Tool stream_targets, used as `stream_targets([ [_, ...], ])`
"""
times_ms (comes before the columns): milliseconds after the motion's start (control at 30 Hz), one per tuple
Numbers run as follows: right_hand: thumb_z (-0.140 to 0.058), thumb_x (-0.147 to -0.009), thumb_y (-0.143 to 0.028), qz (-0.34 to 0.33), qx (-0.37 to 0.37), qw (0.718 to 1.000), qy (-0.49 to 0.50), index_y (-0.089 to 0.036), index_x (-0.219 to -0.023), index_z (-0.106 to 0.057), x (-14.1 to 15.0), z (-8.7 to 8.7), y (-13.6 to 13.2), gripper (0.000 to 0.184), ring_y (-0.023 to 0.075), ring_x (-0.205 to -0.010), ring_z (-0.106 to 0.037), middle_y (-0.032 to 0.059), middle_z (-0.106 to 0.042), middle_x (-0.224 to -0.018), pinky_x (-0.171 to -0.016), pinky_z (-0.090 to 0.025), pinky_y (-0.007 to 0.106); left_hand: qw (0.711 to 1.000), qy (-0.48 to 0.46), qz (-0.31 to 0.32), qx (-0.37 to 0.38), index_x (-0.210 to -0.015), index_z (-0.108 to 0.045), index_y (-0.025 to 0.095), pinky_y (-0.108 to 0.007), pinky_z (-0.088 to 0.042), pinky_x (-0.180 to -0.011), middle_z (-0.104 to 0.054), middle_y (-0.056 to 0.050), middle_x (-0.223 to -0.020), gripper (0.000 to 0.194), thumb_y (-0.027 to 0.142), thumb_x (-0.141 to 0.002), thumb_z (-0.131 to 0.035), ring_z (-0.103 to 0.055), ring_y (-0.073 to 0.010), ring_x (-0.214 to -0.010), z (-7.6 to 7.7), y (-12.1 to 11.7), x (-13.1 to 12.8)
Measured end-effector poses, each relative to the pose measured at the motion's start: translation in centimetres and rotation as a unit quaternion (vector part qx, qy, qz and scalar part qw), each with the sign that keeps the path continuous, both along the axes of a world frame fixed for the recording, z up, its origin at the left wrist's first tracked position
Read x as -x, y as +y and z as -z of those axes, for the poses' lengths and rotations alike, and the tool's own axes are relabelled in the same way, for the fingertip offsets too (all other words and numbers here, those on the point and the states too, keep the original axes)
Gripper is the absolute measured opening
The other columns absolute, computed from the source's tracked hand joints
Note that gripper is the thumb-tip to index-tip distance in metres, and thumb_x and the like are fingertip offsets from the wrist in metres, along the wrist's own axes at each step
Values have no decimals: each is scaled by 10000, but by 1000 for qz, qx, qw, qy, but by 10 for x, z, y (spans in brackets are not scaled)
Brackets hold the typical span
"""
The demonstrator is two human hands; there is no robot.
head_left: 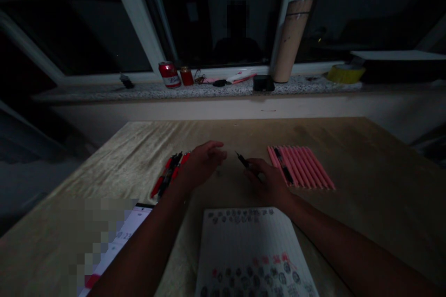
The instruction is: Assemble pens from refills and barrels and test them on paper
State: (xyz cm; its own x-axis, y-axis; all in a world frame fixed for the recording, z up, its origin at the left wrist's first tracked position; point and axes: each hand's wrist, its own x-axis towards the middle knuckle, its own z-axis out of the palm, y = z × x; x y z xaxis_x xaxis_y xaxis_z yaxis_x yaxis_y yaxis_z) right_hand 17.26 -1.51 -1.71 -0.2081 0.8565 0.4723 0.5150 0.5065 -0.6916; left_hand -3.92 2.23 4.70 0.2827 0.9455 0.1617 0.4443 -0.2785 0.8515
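My right hand (267,180) is closed around a black pen (243,160), whose thin tip points away and to the left. Just across from it, my left hand (205,161) hovers over the table with fingers loosely stretched and nothing visible in them. Beside the left forearm lie several red and black pens (168,177), partly covered by that arm. Right of my right hand, several pink pens or pencils (306,167) are lined up side by side, with one dark pen (284,166) lying among them. A lined notebook page (251,236) with black and red scribbled marks sits between my forearms.
At the lower left, a lit phone or tablet screen (121,236) lies on the wooden table (240,132). The windowsill (139,92) behind holds a red can (169,74), a small red jar (186,75), a tall cardboard tube (292,41) and yellow tape (346,74).
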Motion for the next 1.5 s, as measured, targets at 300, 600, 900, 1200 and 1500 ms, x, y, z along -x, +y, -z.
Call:
stream_targets([
  [300, -506, -864, -269, 0, 6, 1000, 12, -215, -1081, -517, 1, 1, 0, 225, 183, -783, -653, 60, -684, -880, -650, -495, 290, 931, 354, -23, -84, -788, -676, 200, -341, -423, -682, -689, -94, -814, 144, 290, -747, -571, -623, -257, -760, 10, -3, 10],
  [600, -517, -859, -281, 0, 4, 1000, 7, -220, -1075, -521, 0, 2, 1, 224, 174, -780, -657, 51, -686, -875, -651, -494, 276, 877, 481, -9, 4, -872, -677, 165, -319, -447, -734, -684, -111, -936, 220, 299, -756, -547, -624, -247, -882, 2, -9, 0],
  [900, -515, -859, -273, 0, 7, 1000, 8, -222, -1071, -523, 1, -1, 0, 218, 172, -773, -656, 48, -686, -869, -651, -490, 276, 881, 473, 3, 30, -861, -681, 153, -332, -463, -723, -684, -128, -946, 253, 325, -746, -536, -638, -255, -869, 18, -5, -3],
  [1200, -504, -860, -264, -2, 9, 1000, 3, -218, -1088, -523, 0, 0, 0, 233, 175, -784, -653, 56, -681, -886, -643, -493, 272, 881, 469, 4, 56, -721, -681, 139, -321, -458, -612, -690, -129, -789, 217, 321, -619, -621, -643, -261, -731, 12, -10, -9],
  [1500, -501, -867, -282, 2, 11, 1000, -2, -220, -1084, -520, 0, -1, -1, 226, 165, -749, -642, 42, -681, -843, -640, -476, 271, 948, 296, 116, 16, -793, -690, 161, -236, -433, -620, -697, -33, -772, 172, 198, -679, -566, -629, -155, -702, -2, -8, -4],
])
